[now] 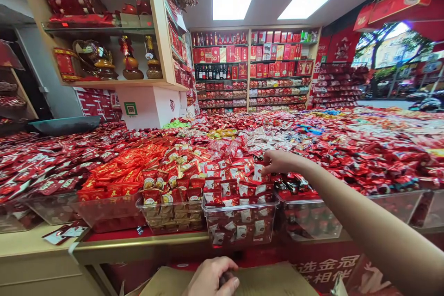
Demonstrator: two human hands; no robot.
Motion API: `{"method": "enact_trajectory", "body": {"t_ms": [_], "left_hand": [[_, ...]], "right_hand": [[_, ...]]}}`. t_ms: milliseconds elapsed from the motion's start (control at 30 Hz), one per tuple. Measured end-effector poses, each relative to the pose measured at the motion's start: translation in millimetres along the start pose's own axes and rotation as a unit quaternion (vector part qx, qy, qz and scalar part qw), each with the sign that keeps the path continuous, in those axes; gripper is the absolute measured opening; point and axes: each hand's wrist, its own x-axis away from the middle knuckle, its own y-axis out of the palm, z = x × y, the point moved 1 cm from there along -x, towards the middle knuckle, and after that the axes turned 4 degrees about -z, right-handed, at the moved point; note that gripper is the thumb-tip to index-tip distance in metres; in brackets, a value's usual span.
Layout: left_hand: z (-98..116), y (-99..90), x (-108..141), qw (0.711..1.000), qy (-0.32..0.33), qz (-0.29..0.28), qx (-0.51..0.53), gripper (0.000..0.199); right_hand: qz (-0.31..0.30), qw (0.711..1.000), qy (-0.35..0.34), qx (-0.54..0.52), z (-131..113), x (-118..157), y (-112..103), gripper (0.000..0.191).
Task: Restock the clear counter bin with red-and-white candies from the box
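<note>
My right hand [279, 162] reaches in from the right over a clear plastic bin [239, 215] heaped with small red-and-white wrapped candies [227, 188]. Its fingers are closed at a candy packet [258, 172] on top of the heap, and the fingertips are partly hidden. Low in the middle, my left hand [213, 277] is over an opened cardboard box [274, 280]. The left fingers are curled in, with the thumb below the index finger; whatever may be inside them is hidden.
Left of that bin stands one of gold-and-red packets [173, 189], then one of orange-red packets [118, 171]. Dark red packets [294, 184] fill the bin under my right arm. A wooden shelf cabinet [156, 23] overhangs the left side. Loose packets [65, 232] lie on the ledge.
</note>
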Motion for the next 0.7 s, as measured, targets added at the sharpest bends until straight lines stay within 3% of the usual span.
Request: {"method": "enact_trajectory", "body": {"t_ms": [200,500,700], "left_hand": [[1,0.5,0,1.0,0.003,-0.005,-0.001,0.023],[4,-1.2,1,1.0,-0.001,-0.006,0.002,0.024],[1,-3.5,0,1.0,-0.005,-0.025,0.014,0.024]], "right_hand": [[0.002,0.997,-0.067,-0.037,-6,-11,8,0.024],[0.014,0.995,-0.097,-0.029,-11,-21,7,0.02],[0.042,0.994,-0.096,-0.011,-28,-47,6,0.033]]}}
